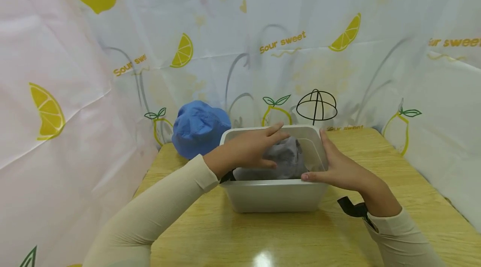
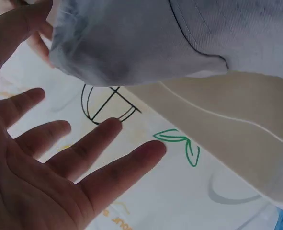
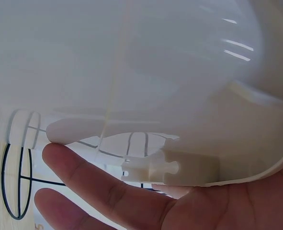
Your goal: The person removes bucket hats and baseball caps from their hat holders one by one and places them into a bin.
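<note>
A white plastic bin (image 1: 278,198) stands on the wooden table, with a crumpled grey cloth item (image 1: 287,160) inside. In the left wrist view this grey cloth (image 2: 127,43) shows a dark seam and rows of stitching. My left hand (image 1: 251,148) hovers over the bin's left part with fingers spread and nothing held. At the bin's right end, my right hand (image 1: 340,167) spans the near corner, thumb along the front rim and fingers along the side. The right wrist view shows its fingers (image 3: 112,191) nearly straight against the glossy outer wall.
A blue bucket hat (image 1: 197,127) sits at the table's back left, just beyond the bin. Behind the bin rises a black wire dome stand (image 1: 317,106). Lemon-printed white cloth (image 1: 225,16) encloses the table (image 1: 195,233) at the back and sides.
</note>
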Motion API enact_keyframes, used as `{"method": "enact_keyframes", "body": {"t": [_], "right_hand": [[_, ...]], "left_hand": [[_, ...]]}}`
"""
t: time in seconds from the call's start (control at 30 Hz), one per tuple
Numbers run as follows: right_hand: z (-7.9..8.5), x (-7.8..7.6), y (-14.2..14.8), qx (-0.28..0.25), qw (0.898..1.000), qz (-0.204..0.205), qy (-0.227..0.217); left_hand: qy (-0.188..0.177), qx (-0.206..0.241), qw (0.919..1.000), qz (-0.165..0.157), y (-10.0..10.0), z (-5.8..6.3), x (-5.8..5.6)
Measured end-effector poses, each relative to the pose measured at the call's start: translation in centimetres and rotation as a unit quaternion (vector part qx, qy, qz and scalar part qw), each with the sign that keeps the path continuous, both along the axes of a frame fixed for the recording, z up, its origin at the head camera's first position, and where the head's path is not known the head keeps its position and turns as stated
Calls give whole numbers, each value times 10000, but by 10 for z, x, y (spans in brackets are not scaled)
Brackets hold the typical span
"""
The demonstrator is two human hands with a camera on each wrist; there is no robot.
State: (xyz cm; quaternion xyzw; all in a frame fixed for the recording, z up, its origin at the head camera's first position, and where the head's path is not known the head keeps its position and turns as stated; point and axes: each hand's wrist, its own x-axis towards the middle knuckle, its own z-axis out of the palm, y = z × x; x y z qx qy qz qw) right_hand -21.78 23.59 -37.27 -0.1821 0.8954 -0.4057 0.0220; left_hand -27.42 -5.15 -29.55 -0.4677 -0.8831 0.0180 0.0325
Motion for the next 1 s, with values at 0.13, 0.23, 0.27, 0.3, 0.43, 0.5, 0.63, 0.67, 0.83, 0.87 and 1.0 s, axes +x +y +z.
{"method": "enact_keyframes", "body": {"t": [0.13, 0.23, 0.27, 0.3, 0.43, 0.5, 0.63, 0.67, 0.83, 0.87, 1.0], "right_hand": [[0, 1, 2, -23, 10000, 22, -12], [-1, 1, 3, -35, 10000, 31, -25], [-2, 1, 3, -39, 10000, 34, -29], [-2, 1, 3, -39, 10000, 37, -28], [-2, 1, 2, -71, 9999, 58, -44], [-2, 1, 2, -74, 9999, 65, -28], [-1, 1, 1, -81, 9999, 60, 44], [-1, 1, 0, -77, 9999, 55, 64], [-1, 0, 0, -78, 9999, 65, 87], [-1, 0, 0, -79, 9999, 69, 94], [-1, -1, 0, -84, 9998, 99, 144]], "left_hand": [[389, -484, 9973, -400, 11, -2, -10], [534, -814, 9935, -597, 19, -2, -18], [551, -918, 9921, -656, 22, -2, -20], [560, -1033, 9906, -700, 24, -2, -22], [372, -1410, 9865, -748, 32, -5, -31], [241, -1533, 9854, -700, 36, -7, -35], [-57, -1612, 9842, -728, 42, -12, -41], [-130, -1626, 9836, -771, 43, -13, -42], [-501, -1729, 9791, -944, 47, -21, -45], [-561, -1756, 9783, -944, 47, -23, -45], [-825, -1831, 9766, -776, 48, -29, -46]]}}
